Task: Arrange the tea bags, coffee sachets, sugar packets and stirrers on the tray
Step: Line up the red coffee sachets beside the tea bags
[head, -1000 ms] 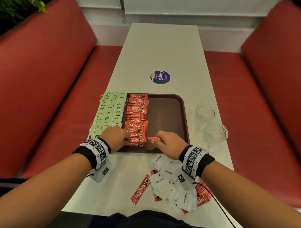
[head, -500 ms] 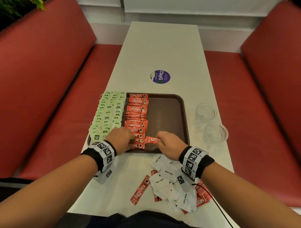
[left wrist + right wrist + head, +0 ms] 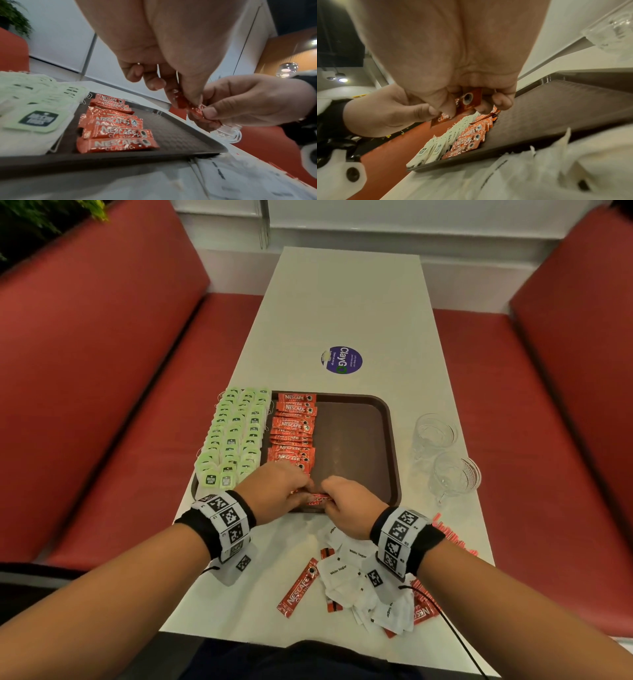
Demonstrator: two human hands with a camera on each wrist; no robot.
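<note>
Both the left hand and right hand are pinching one coffee sachet over the tray; tea bags are sitting arranged, sugar packets and stirrers are waiting on the worktop.

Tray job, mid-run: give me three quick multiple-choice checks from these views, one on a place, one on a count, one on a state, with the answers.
1. Where do the sugar packets lie?
A. On the tray's right half
B. On the table, nearer the person than the tray
C. In a glass

2. How many glasses stand right of the tray?
A. One
B. Two
C. Four

3. How is the coffee sachet at the tray's near edge held?
A. Pinched by both hands
B. Lying flat, untouched
C. Held by the left hand alone

Answers:
1 B: the sugar packets are heaped on the table, short of the tray.
2 B: two glasses stand side by side there.
3 A: the left hand and the right hand each pinch an end of the coffee sachet.
</note>
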